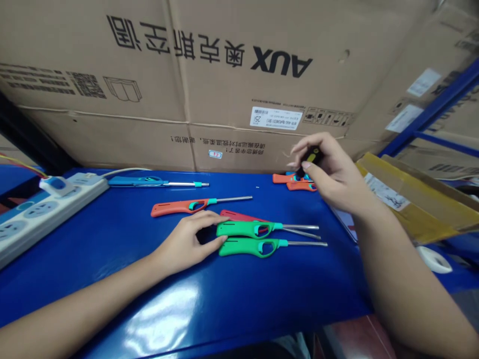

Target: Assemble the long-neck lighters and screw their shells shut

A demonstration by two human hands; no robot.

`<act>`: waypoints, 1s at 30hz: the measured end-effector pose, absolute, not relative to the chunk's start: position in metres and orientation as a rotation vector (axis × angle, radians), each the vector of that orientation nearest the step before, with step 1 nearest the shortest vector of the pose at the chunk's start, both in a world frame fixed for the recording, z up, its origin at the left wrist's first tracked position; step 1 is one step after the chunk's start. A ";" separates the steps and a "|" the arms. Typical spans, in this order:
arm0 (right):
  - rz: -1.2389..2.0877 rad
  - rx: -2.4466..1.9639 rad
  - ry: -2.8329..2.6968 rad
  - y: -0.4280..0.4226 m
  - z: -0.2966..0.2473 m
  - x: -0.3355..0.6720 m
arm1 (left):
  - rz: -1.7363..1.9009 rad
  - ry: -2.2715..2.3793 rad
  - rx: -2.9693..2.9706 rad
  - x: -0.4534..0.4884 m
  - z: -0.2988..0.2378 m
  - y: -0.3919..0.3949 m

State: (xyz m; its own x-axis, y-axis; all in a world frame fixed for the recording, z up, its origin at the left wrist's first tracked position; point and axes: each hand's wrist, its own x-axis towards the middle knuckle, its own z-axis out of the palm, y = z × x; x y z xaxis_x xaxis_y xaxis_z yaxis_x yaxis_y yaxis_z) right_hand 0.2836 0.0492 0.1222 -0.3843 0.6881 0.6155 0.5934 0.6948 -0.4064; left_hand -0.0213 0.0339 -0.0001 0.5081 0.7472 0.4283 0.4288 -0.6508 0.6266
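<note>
My left hand (190, 242) is closed in a loose pinch at the butt of the upper green gas lighter (239, 229), thumb and fingers on either side. Just below lies a second green gas lighter (239, 247), close to the thumb. A red gas lighter (239, 215) is partly covered by the upper green one. My right hand (329, 174), raised above the table, is wrapped around a small black tool with a yellow-green mark (311, 157); its exact kind is unclear. Behind that hand lie several orange and blue lighters (299, 185), partly hidden.
An orange lighter (179, 207) and a blue lighter (138, 181) lie further back on the blue table (149, 279). At left sits a white power strip (48, 209) with a plug. A large cardboard box (209, 99) stands behind; a yellow-taped carton (419, 204) and tape roll (434, 259) are right.
</note>
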 end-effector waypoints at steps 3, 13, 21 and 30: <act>-0.191 -1.617 -2.118 0.076 0.106 0.320 | 0.971 0.978 2.332 -0.021 -0.001 0.037; -0.104 -2.582 -1.930 0.118 0.047 0.359 | 0.968 0.973 2.351 -0.021 -0.003 0.036; 0.007 -2.101 -2.514 0.099 0.065 0.334 | 0.911 0.996 2.298 -0.020 -0.004 0.037; -0.562 -1.664 -2.757 0.032 0.059 0.227 | 1.046 1.066 2.082 -0.016 0.000 0.027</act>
State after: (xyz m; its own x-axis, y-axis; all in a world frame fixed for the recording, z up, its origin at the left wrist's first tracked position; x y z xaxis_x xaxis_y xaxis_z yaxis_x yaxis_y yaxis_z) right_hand 0.2272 0.0319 0.0586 -0.4759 0.8769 0.0671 0.8332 0.4252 0.3534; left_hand -0.0161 0.0267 0.0002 0.3759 0.8445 0.3815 0.3974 -0.5188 0.7569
